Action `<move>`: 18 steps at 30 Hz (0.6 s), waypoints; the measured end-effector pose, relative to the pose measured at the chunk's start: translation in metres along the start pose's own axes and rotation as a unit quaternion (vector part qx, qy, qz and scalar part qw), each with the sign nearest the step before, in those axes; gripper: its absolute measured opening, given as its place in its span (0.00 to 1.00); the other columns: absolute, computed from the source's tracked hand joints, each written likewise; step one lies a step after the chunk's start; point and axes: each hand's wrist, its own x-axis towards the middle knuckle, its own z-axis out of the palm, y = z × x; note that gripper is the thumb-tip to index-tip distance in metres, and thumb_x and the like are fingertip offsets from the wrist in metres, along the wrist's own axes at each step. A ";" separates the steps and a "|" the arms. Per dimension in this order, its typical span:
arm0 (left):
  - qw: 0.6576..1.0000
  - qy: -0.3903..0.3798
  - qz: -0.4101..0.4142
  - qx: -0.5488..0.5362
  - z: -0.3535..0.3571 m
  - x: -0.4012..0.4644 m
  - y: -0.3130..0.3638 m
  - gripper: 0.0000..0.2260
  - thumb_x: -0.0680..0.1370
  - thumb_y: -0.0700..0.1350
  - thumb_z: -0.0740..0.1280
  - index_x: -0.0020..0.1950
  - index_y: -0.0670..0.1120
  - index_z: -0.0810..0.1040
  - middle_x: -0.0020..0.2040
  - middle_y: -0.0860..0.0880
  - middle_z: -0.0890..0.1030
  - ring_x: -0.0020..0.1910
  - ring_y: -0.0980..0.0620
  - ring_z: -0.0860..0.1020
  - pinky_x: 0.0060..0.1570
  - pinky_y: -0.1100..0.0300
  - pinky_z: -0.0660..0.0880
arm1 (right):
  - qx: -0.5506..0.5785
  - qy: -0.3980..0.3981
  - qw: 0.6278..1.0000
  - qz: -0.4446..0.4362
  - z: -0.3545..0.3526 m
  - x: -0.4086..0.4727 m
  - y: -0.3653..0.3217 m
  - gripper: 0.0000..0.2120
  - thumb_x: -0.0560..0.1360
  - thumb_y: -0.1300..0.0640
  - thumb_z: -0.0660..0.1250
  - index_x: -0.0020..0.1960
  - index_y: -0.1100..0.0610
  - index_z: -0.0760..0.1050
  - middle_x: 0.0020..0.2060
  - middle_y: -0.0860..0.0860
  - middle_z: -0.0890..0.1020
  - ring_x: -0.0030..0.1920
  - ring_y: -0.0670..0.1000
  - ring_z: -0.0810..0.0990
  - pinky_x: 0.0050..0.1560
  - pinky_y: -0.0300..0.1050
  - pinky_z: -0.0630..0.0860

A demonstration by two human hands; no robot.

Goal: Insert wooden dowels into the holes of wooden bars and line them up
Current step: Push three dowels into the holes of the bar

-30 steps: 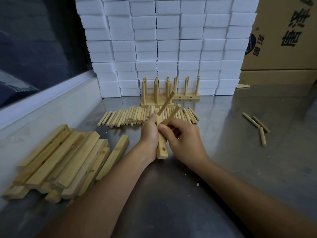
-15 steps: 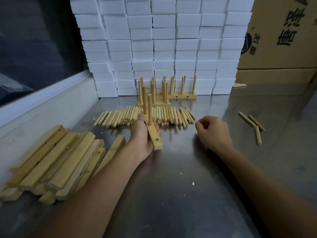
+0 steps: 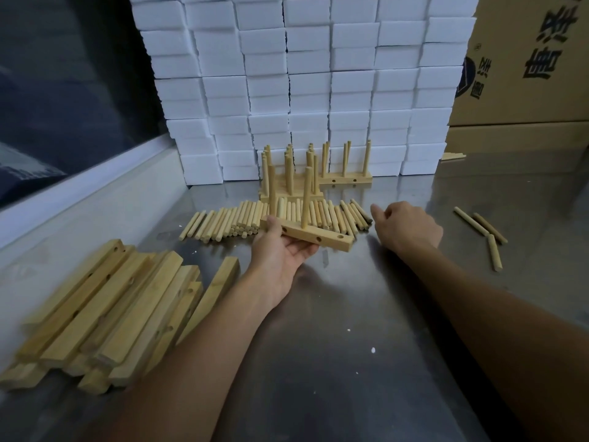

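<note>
left hand (image 3: 282,250) grips bar (image 3: 314,236) (two dowels upright) | right hand (image 3: 406,228) fingers curled, empty

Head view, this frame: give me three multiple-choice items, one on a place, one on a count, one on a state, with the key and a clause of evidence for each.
1. Where does the pile of plain wooden bars lie on the steel table?
A. at the person's left
B. against the cardboard box
C. on top of the white blocks

2. How many dowels stand in the held bar?
A. none
B. two
C. five

3. What is the left hand doing?
A. resting flat on the table
B. gripping the held bar from below
C. pinching a loose dowel

Key: 1 A, the pile sits beside the left forearm, far from the box. 2 B, two upright dowels rise from it, and an empty hole shows near its right end. 3 B, fingers curl under the bar, thumb on its left end, while the right hand reaches toward the row of loose dowels.
</note>
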 end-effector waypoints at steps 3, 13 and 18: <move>1.000 -0.002 -0.002 -0.006 -0.001 0.002 -0.001 0.20 0.85 0.53 0.54 0.69 0.41 0.70 0.53 0.39 0.83 0.45 0.47 0.85 0.35 0.55 0.81 | -0.018 0.013 1.000 -0.019 0.003 0.004 0.000 0.24 0.77 0.33 0.60 0.41 0.53 0.76 0.34 0.51 0.79 0.36 0.53 0.79 0.45 0.49 0.79; 1.000 0.003 -0.008 -0.005 0.000 0.003 0.000 0.19 0.85 0.52 0.54 0.68 0.40 0.71 0.53 0.39 0.82 0.50 0.44 0.83 0.39 0.53 0.79 | 0.063 0.008 0.998 0.005 -0.001 -0.001 0.007 0.11 0.80 0.50 0.65 0.45 0.55 0.80 0.38 0.52 0.82 0.40 0.54 0.80 0.41 0.47 0.76; 1.000 0.002 -0.014 -0.008 0.001 0.003 0.000 0.20 0.85 0.52 0.54 0.68 0.40 0.70 0.54 0.38 0.82 0.51 0.43 0.82 0.40 0.52 0.79 | 0.382 0.012 0.920 0.083 -0.013 -0.005 0.025 0.05 0.80 0.55 0.67 0.51 0.55 0.79 0.38 0.51 0.84 0.33 0.46 0.84 0.33 0.42 0.79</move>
